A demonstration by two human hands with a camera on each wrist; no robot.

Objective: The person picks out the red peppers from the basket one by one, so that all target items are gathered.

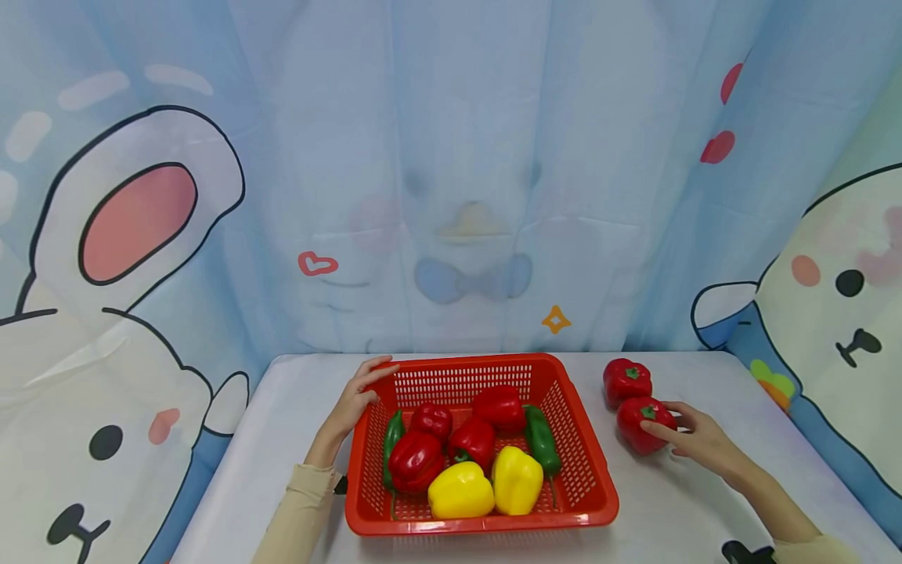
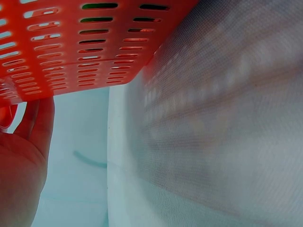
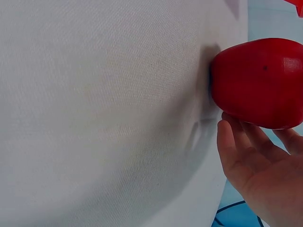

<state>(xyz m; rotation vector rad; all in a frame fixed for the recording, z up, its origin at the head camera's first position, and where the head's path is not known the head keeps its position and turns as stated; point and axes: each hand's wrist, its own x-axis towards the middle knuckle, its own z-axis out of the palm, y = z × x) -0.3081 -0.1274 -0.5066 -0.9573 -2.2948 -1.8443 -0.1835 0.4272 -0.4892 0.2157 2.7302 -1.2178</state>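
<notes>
At the back left corner of a red plastic basket (image 1: 482, 526), my left hand (image 1: 355, 398) holds the rim, fingers over the edge. The left wrist view shows that hand (image 2: 23, 161) under the basket's slotted wall (image 2: 90, 52). To the basket's right, my right hand (image 1: 698, 439) grips a red bell pepper (image 1: 643, 431), thumb across its front and fingers on its right side. In the right wrist view the pepper (image 3: 260, 82) has the fingers (image 3: 246, 137) against its side. Another red bell pepper (image 1: 625, 381) sits right behind it, by the table's back edge.
Inside the basket lie several red bell peppers (image 1: 416, 462), two yellow bell peppers (image 1: 461, 492) and two long green peppers (image 1: 541, 439), one near each side. A white cloth (image 1: 662, 517) covers the table. Behind its far edge hangs a light blue printed curtain (image 1: 465, 157).
</notes>
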